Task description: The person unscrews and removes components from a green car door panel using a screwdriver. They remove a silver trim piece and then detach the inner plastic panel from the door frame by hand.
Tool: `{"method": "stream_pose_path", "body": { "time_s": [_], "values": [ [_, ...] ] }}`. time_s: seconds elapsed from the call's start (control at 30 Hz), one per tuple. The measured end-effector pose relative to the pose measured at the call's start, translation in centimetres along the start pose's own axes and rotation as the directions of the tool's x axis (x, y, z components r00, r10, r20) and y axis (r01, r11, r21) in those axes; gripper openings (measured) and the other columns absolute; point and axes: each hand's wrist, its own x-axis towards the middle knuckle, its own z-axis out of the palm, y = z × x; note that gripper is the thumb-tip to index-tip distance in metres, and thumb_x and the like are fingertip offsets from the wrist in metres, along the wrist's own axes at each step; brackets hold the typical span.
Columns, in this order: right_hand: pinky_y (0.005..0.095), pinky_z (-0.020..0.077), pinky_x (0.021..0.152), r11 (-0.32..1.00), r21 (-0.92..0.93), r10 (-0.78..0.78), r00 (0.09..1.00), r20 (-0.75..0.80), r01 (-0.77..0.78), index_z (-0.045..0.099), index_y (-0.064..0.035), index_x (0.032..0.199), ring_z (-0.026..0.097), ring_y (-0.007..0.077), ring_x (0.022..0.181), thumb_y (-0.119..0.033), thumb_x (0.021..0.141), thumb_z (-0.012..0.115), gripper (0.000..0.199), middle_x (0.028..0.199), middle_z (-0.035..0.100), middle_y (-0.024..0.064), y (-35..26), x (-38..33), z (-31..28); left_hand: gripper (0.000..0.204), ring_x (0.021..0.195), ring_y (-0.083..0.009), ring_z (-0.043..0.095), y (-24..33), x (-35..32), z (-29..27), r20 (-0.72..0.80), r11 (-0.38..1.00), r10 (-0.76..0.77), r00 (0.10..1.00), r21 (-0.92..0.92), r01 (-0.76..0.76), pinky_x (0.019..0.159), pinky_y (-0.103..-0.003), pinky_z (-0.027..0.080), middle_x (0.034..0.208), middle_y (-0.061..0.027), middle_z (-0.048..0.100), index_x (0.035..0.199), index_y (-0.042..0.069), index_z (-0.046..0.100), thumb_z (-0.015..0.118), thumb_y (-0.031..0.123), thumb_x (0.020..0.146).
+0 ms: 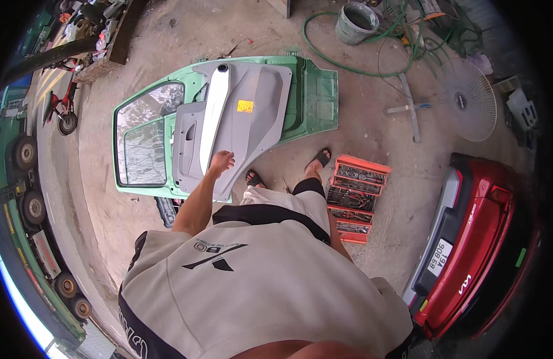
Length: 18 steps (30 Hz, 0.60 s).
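Note:
A green vehicle door [319, 99] with a window lies flat on the concrete floor in front of me. On top of it rests a grey door trim panel [261, 122] with a white strip [215, 110] and a yellow sticker [245, 106]. My left hand [222, 161] is over the panel's near part, beside the lower end of the white strip. Its fingers are loosely bent, and nothing shows in them; whether it touches the panel I cannot tell. My right arm hangs at my side, its hand hidden behind my body.
An orange toolbox [379, 169] with sockets and wrenches stands spread out by my right foot. A red car [477, 221] is at the right. Further off are a standing fan [468, 102], a bucket [354, 27] and a green hose [309, 45]. A green truck [19, 209] stands at left.

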Motion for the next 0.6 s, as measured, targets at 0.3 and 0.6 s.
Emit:
{"method": "stream_pose_path", "body": {
  "time_s": [0.3,0.6],
  "values": [
    [0.0376,0.0522,0.072,0.352,0.862,0.298,0.917,0.265,-0.364,0.061,-0.0130,0.126,0.065,0.0172,0.083,-0.046,0.096,0.064,0.044,0.101,0.070,0.0075,3.4,9.1,-20.8,0.028,0.077,-0.0139,0.066,18.0,0.1,13.4,0.045,0.980,0.192,0.980,-0.059,-0.189,0.069,-0.030,0.052,0.089,-0.0042,0.069,0.112,0.006,0.064,0.061,0.033,0.102],
    [0.0317,0.0490,0.063,0.121,0.990,0.343,0.939,0.025,-0.071,0.061,-0.0101,0.121,0.063,0.0192,0.078,-0.038,0.099,0.064,0.036,0.094,0.067,0.0071,2.2,22.1,-43.3,0.031,0.082,-0.0225,0.066,10.6,13.9,18.1,0.949,0.671,0.075,0.307,-0.276,0.689,0.064,-0.037,0.049,0.095,-0.0049,0.070,0.097,0.006,0.061,0.059,0.036,0.100]
  ]
}}
